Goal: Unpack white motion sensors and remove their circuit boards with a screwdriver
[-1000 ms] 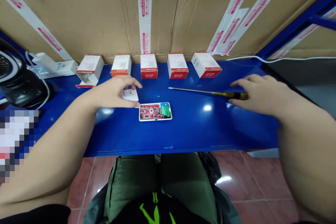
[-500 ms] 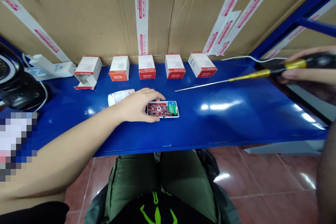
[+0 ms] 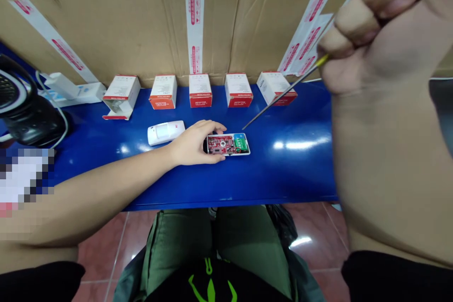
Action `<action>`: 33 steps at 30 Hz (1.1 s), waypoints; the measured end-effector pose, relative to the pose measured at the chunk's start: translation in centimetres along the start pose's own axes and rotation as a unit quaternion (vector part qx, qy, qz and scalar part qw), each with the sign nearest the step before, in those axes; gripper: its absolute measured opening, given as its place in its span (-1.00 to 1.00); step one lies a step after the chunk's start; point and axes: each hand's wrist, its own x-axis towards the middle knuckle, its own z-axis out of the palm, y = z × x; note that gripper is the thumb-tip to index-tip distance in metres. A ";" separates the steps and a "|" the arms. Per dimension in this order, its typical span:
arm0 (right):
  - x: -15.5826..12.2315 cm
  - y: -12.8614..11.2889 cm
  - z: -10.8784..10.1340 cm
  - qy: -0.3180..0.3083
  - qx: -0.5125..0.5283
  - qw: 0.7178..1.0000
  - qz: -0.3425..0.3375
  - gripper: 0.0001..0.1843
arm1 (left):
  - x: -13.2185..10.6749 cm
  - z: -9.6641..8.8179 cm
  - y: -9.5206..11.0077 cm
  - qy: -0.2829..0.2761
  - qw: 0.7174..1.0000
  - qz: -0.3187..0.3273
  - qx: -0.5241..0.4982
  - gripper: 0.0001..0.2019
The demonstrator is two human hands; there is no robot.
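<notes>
On the blue table (image 3: 198, 184), the person's right hand (image 3: 396, 47) wraps its fingers round a slanting screwdriver (image 3: 322, 60); the left hand (image 3: 193, 144) pinches thumb and fingers on the left end of the open case (image 3: 248, 147), mid-table. Pressing it flat while guiding the tip slowly should spare the circuit board (image 3: 216, 144).

Left hand (image 3: 193, 144) is gripping the white-cased circuit board (image 3: 221, 146) on the bench (image 3: 283, 177), right hand (image 3: 385, 33) is holding a screwdriver (image 3: 283, 95), tip hovering nearby!

Looking like an electronics workshop, showing a blue bench (image 3: 283, 170), detector boxes (image 3: 200, 90), exposed circuit board (image 3: 220, 144) and screwdriver (image 3: 322, 61).
</notes>
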 end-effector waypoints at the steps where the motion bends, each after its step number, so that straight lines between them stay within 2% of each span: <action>1: -0.1 -0.3 0.7 -0.036 0.001 0.999 0.031 -0.59 | 0.0 0.0 0.1 -0.002 1.000 0.000 0.001 -0.48; 3: -0.3 -0.3 2.1 -0.061 0.061 0.996 0.026 -0.55 | 0.1 -0.1 0.2 -0.007 1.000 0.003 0.003 -0.51; 5: -0.5 0.4 3.4 -0.115 0.093 0.989 0.026 -0.54 | 0.2 -0.1 0.2 -0.008 1.000 0.013 0.005 -0.53; 8: -0.7 1.9 4.6 -0.187 0.063 0.980 -0.012 -0.51 | 0.1 0.0 0.0 -0.001 0.999 0.030 0.011 -0.56; 11: -0.9 3.1 5.2 -0.213 0.015 0.976 -0.032 -0.53 | 0.1 0.0 -0.1 0.002 1.000 0.028 0.012 -0.60; 17: -0.5 4.1 5.3 -0.210 0.038 0.976 -0.036 -0.48 | 0.0 -0.1 -0.1 0.000 1.000 0.031 -0.001 -0.62; 21: -0.7 3.6 5.5 -0.200 0.017 0.979 -0.022 -0.74 | 0.0 -0.1 -0.1 -0.005 1.000 0.022 -0.003 -0.63; 23: -1.2 3.0 5.7 -0.174 0.004 0.985 -0.009 -0.78 | 0.0 -0.1 -0.1 -0.005 1.000 0.019 -0.004 -0.63; 26: -1.9 2.5 6.1 -0.171 0.017 0.985 -0.008 -0.59 | 0.0 -0.2 0.0 -0.003 1.000 0.024 -0.006 -0.65; 29: -2.1 2.7 6.1 -0.222 0.077 0.971 -0.035 -0.35 | 0.0 -0.2 0.0 -0.002 0.999 0.032 -0.007 -0.66; 31: -2.1 2.9 6.1 -0.235 0.130 0.963 -0.037 -0.35 | 0.0 -0.2 0.1 -0.005 1.000 0.028 -0.002 -0.66; 33: -2.2 3.0 5.9 -0.231 0.151 0.961 -0.031 -0.45 | 0.1 -0.3 0.1 -0.007 1.000 0.021 0.005 -0.66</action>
